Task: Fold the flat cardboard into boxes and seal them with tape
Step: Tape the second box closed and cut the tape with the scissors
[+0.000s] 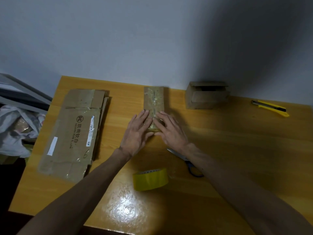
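- Head view: box (153, 99), clear tape along its top seam, lies on the table (237, 150).
- Left hand (137, 131): flat on the box's near-left end, fingers straight, slightly spread.
- Right hand (171, 131): flat on the box's near-right end, fingers straight, slightly spread.
- Tape roll (150, 179): nearer than the box, apart.
- Scissors (189, 162): near-right of the box, partly under the right forearm.
- Flat cardboard (74, 133): stacked left of the box.
- Second box (206, 95): right of the box.
- Knife (271, 108): far right of the box.
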